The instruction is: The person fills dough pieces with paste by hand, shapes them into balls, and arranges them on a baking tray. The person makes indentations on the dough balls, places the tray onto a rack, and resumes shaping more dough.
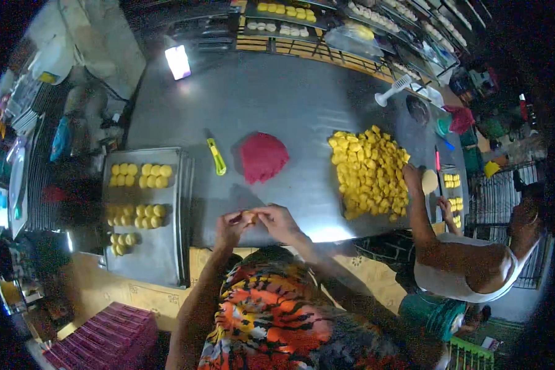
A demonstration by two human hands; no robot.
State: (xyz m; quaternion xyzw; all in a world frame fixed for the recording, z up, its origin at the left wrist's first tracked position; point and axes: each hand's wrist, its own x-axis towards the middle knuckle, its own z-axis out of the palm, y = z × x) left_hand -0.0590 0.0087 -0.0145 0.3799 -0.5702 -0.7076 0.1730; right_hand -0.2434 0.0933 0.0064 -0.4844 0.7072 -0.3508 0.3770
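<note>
Close to the table's near edge, my left hand (228, 229) and my right hand (279, 222) meet around a small piece of dough (250, 216). Fingers of both hands are closed on it and partly hide it. A dark red patch shows by the left fingers; I cannot make out what it is. Beyond my hands lies a mound of dark red filling (263, 157). To its left is a tool with a yellow-green handle (216, 158). A large heap of yellow dough pieces (370, 176) covers the table on the right.
On the left, a metal tray (148, 243) carries rows of pale yellow dough balls. A co-worker (456, 259) reaches into the heap from the right. A lit phone-like screen (177, 62) stands at the back left; loaded racks (287, 28) line the far side. Purple crates (108, 339) sit below.
</note>
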